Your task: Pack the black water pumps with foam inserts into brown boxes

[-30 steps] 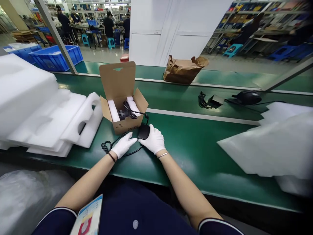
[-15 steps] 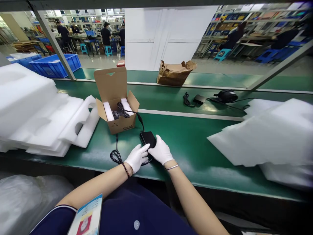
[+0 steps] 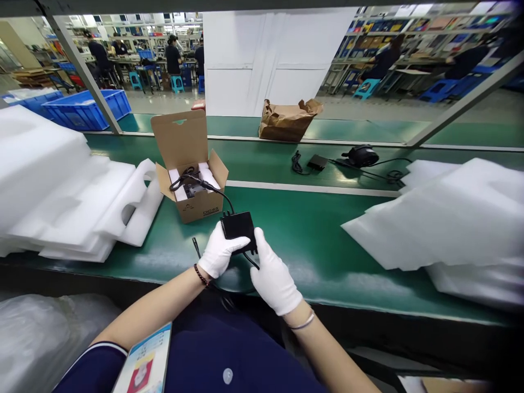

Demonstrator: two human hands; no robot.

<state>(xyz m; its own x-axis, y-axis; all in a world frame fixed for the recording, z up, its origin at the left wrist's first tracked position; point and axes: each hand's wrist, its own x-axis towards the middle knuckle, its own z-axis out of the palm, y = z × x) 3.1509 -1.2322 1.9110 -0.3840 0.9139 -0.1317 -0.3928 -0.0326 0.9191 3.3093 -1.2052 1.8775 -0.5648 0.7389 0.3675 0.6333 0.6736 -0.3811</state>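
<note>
A black power adapter (image 3: pixel 239 225) is held up off the green bench, its cable running back into an open cardboard box (image 3: pixel 200 209). My left hand (image 3: pixel 220 252), in a white glove, grips the adapter with the thumb across its near side. My right hand (image 3: pixel 275 275), also gloved, has its thumb at the adapter's right edge, and its fingers close by the lower cable. Inside the box lie a coiled black cord (image 3: pixel 183 179), white foam and a dark device partly covered by the cord.
White foam sheets are piled at left (image 3: pixel 73 191) and right (image 3: pixel 450 218). Farther back on the bench (image 3: pixel 262 164) are a small black adapter (image 3: pixel 317 162), a round black device (image 3: pixel 362 156) and a crumpled brown paper bag (image 3: pixel 286 124). People sit and stand beyond.
The adapter has been lifted and turned toward me. My left hand has moved up-left and taken hold of it; my right hand is lower. The cord in the box has shifted left.
</note>
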